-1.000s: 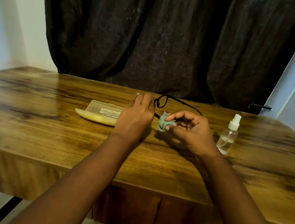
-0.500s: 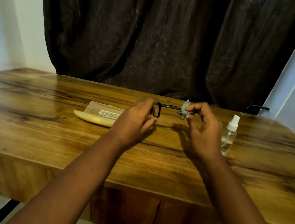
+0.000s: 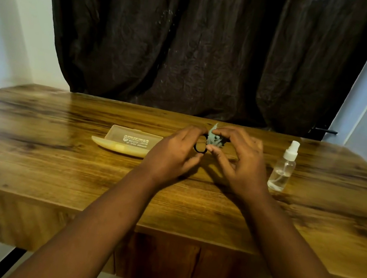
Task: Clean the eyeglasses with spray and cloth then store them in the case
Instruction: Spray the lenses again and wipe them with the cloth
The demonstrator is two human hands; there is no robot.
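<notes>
Black-framed eyeglasses (image 3: pixel 200 147) are held above the wooden table, mostly hidden between my hands; only one lens rim shows. My left hand (image 3: pixel 175 154) grips the frame from the left. My right hand (image 3: pixel 238 160) pinches a small pale green cloth (image 3: pixel 215 138) against the glasses with thumb and fingers. An open translucent yellowish case (image 3: pixel 130 143) lies on the table to the left of my hands. A clear spray bottle (image 3: pixel 283 170) with a white nozzle stands upright to the right, apart from my right hand.
The wooden table (image 3: pixel 45 161) stretches wide on both sides, its front edge close to me. A dark curtain (image 3: pixel 202 47) hangs behind the far edge. Pale walls (image 3: pixel 9 32) stand left and right.
My right hand with the cloth has moved left along the glasses toward my left hand. The glasses, stretched out sideways before, are now bunched between both hands.
</notes>
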